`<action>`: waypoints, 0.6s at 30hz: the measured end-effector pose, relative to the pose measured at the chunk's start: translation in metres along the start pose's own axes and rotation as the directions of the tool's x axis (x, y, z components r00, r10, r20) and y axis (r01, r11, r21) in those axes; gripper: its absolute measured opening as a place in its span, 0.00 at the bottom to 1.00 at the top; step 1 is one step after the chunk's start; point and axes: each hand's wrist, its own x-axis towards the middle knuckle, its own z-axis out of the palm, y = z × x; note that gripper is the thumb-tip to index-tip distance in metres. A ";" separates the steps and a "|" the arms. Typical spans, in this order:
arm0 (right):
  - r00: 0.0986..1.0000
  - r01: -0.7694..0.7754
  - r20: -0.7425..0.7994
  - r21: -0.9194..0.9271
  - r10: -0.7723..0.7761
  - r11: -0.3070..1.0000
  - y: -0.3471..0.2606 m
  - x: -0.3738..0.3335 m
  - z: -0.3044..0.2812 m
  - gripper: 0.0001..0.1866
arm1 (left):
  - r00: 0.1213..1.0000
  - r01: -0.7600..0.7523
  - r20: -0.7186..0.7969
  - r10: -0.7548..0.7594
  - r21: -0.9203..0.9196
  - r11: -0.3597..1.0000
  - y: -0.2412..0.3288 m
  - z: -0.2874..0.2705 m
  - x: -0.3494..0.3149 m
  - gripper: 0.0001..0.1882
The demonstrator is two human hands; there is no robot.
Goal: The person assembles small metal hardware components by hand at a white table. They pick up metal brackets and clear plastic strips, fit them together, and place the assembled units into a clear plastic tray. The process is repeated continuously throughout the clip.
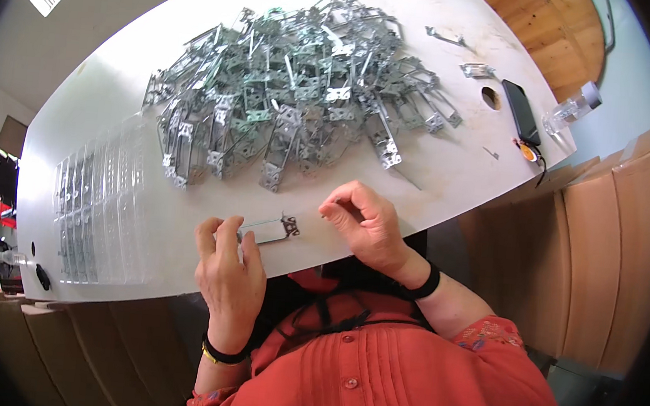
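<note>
Near the table's front edge, my left hand (230,284) grips one end of a thin metal bracket (290,227). The bracket has long narrow rods and a punched plate at its free end, which points to the right. My left fingers cover its other end. Just right of the bracket and apart from it, my right hand (373,226) is closed, thumb and forefinger pinched together. Whatever is between those fingertips is too small or hidden to name. Beyond both hands lies a big heap of similar metal brackets (296,92).
Clear plastic trays (138,218) holding metal parts are at the left of the white table (203,270). A black phone (520,112), a clear bottle (573,109) and a round hole (490,98) are at the right. Cardboard boxes (593,226) stand beside the table.
</note>
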 end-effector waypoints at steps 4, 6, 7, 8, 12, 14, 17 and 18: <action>1.000 0.006 -0.013 -0.036 -0.006 0.999 0.001 0.001 0.000 0.09 | 0.992 -0.049 0.113 0.059 -0.089 0.995 0.019 0.003 0.002 0.16; 1.000 0.006 0.007 -0.069 -0.005 0.998 0.001 0.001 0.000 0.08 | 0.972 -0.140 0.180 0.150 -0.070 0.988 0.026 0.010 0.002 0.18; 1.000 0.012 0.019 -0.093 -0.011 0.996 0.003 0.000 0.000 0.06 | 0.957 -0.188 0.214 0.195 -0.055 0.981 0.029 0.013 0.002 0.19; 1.000 0.022 0.006 -0.083 -0.022 0.996 0.006 0.000 0.002 0.07 | 0.941 -0.210 0.270 0.203 0.000 0.978 0.034 0.015 0.004 0.21; 0.999 0.030 -0.015 -0.022 -0.030 0.999 0.000 0.000 0.000 0.09 | 0.898 -0.311 0.340 0.278 0.046 0.949 0.031 0.022 0.007 0.19; 0.999 0.036 -0.019 -0.002 -0.036 0.999 -0.001 0.000 -0.001 0.10 | 0.897 -0.321 0.327 0.297 0.020 0.947 0.030 0.024 0.008 0.18; 0.999 0.052 -0.016 -0.020 -0.052 0.998 -0.001 0.000 -0.001 0.10 | 0.904 -0.329 0.290 0.313 0.006 0.944 0.024 0.026 0.009 0.16; 0.998 0.056 -0.019 -0.023 -0.057 0.998 -0.001 0.000 0.000 0.11 | 0.908 -0.329 0.275 0.315 0.005 0.944 0.022 0.026 0.010 0.16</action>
